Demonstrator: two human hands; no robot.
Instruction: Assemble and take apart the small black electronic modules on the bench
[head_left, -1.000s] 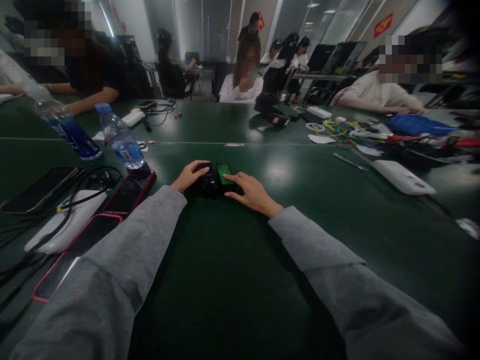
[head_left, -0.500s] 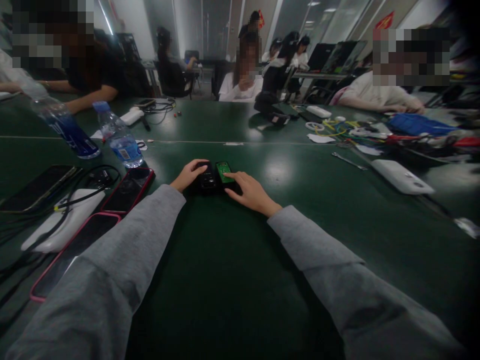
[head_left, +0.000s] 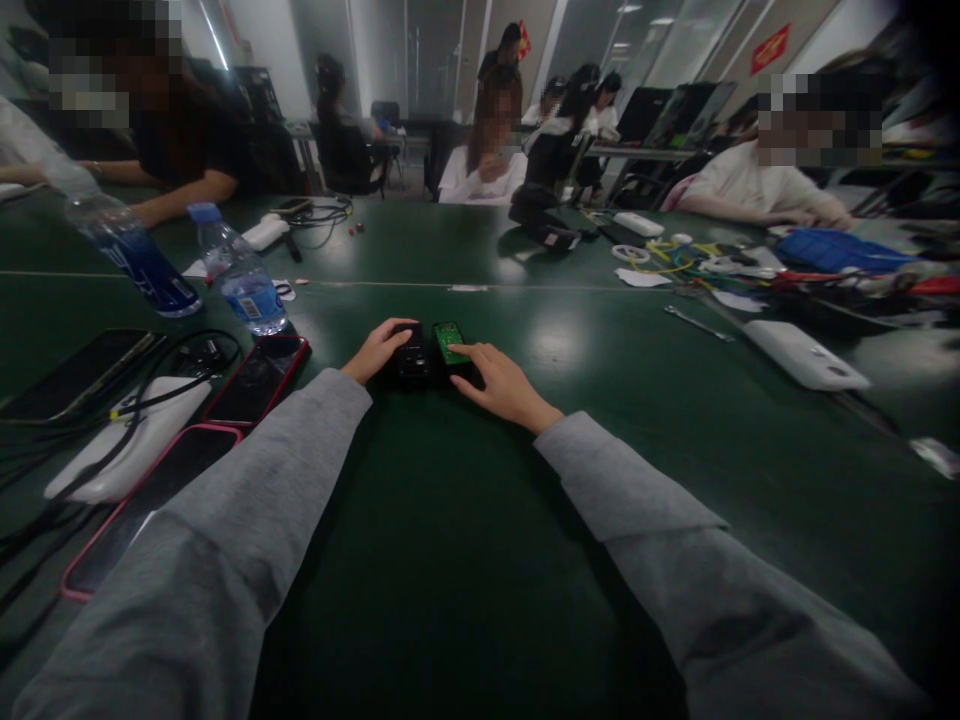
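On the dark green table, my left hand [head_left: 379, 350] is closed round the left side of a black plastic casing [head_left: 412, 358], thumb on top. Just right of it, with a narrow gap between, lies a green circuit board [head_left: 448, 338] set in a second black casing. My right hand [head_left: 501, 382] grips this one from the right, its index finger on the board and its thumb at the near edge. The undersides of both casings are hidden.
To the left are phones [head_left: 259, 378], a white power bank [head_left: 127, 440] with cables and two water bottles [head_left: 255, 295]. At right lie a wrench [head_left: 697, 323], a white device [head_left: 806, 355] and a heap of wires [head_left: 697, 260]. Several people sit beyond.
The two black casings have drawn slightly apart: the left one has shifted a little left, and the one with the green board a little right. My hands have barely moved.
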